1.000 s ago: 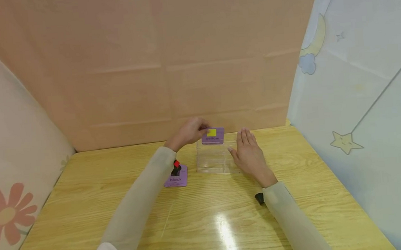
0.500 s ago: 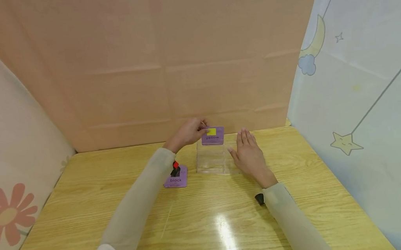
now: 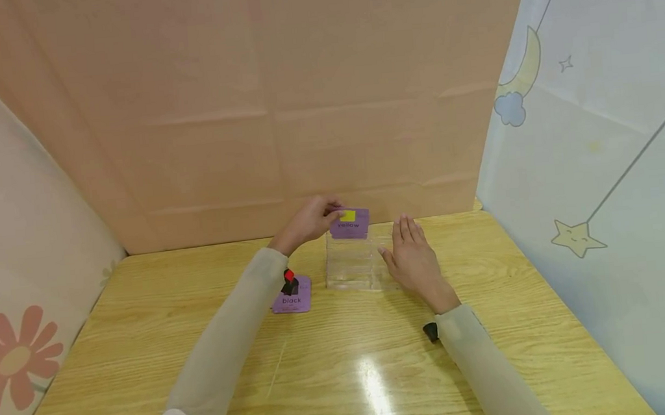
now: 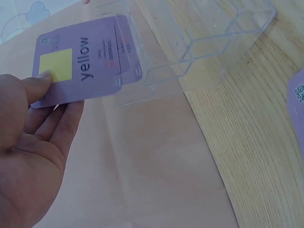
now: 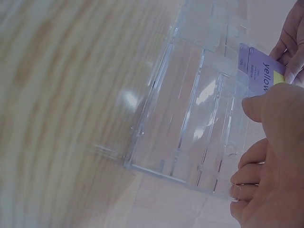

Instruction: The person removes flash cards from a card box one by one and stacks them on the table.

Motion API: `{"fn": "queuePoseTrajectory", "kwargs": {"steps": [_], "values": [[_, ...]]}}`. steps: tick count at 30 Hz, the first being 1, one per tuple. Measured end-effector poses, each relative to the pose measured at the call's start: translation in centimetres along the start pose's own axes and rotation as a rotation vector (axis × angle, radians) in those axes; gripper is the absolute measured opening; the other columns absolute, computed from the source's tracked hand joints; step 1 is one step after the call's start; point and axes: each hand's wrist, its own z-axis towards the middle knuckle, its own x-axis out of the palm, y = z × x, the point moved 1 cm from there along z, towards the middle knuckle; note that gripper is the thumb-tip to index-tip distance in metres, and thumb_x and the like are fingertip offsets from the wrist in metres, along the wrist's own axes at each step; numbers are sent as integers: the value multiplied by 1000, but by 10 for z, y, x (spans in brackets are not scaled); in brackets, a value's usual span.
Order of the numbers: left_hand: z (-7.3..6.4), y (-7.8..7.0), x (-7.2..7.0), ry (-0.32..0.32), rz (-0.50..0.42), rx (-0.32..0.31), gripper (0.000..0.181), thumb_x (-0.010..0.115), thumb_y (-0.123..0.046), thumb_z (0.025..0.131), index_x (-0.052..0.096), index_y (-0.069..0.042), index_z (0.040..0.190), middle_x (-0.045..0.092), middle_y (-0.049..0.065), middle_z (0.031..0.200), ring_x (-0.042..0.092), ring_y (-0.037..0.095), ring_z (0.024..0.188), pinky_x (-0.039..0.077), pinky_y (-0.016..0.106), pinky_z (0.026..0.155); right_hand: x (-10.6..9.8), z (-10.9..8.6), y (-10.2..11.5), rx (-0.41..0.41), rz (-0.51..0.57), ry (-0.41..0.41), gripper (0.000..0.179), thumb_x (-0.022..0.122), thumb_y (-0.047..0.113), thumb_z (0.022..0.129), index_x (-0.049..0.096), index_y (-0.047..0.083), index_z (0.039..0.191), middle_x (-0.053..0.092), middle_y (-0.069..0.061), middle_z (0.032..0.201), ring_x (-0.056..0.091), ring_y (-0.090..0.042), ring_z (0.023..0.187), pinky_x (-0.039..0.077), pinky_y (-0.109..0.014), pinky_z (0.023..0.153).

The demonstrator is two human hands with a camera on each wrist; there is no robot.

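A purple card (image 3: 349, 226) printed "yellow", with a yellow square, stands at the back tier of a clear stepped plastic holder (image 3: 349, 272). My left hand (image 3: 309, 222) pinches its upper left part between thumb and fingers. In the left wrist view, a second purple card (image 4: 129, 50) shows behind the yellow card (image 4: 97, 69), near the holder's back slot. My right hand (image 3: 416, 266) lies along the holder's right side with fingers straight; in the right wrist view its fingertips are at the holder's edge. The holder's front tiers hold no card that I can see.
Another purple card (image 3: 303, 298), printed "black", lies on the wooden table (image 3: 322, 377) in front and left of the holder, partly behind my left wrist. An orange-brown sheet (image 3: 219, 177) rises behind the table's far edge. Patterned sheets (image 3: 609, 146) stand on both sides.
The yellow card has shifted slightly up and left with my left hand, and a second card's lower edge shows beneath it. My right hand has stayed in place.
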Motion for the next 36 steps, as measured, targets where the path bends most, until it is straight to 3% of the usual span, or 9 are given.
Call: {"fn": "queuePoseTrajectory", "kwargs": {"steps": [6,9,13,20,25,30,36], "values": [[-1,3,-2,-12,6,-2,26,56,-12,109,72,-2,128,74,16,127,72,27,116,61,39,98,0,1,1,-4,4,1,76,47,40,112,27,-17,157,28,-38,165,24,-49,159,23,-59,131],[-2,4,-3,-20,-6,-2,26,55,-15,110,73,-4,125,76,14,122,71,21,99,58,31,82,1,1,1,-2,2,-6,75,49,40,111,30,-17,156,28,-37,166,24,-49,159,24,-59,131],[-4,4,-5,-38,-51,-6,26,54,-16,111,74,-4,122,75,13,110,57,15,75,45,26,64,1,1,2,3,6,1,76,49,39,111,29,-17,157,24,-37,167,22,-49,160,22,-59,131],[-5,3,-6,-53,-107,-19,29,51,-14,111,71,1,127,74,18,110,43,11,59,35,22,53,1,1,2,4,12,-7,75,48,39,111,30,-17,156,26,-38,166,26,-50,159,23,-60,131],[-9,-3,-8,-45,-117,-46,32,48,-14,112,68,1,132,73,23,121,43,10,58,34,21,52,-1,-1,1,-1,14,2,75,47,41,111,30,-16,157,25,-37,167,24,-48,159,22,-58,132],[-15,-11,-8,-45,-106,-65,33,47,-15,113,68,-1,134,73,20,122,43,11,57,35,22,52,-5,-5,1,-8,30,19,76,47,41,112,27,-16,158,21,-36,168,21,-49,160,20,-59,132],[-22,-17,-9,-94,-121,-68,33,49,-15,112,67,-1,136,71,23,131,50,16,67,38,25,55,-8,-9,1,-22,45,15,75,48,40,111,30,-17,157,24,-38,167,23,-49,159,21,-59,132]]}}
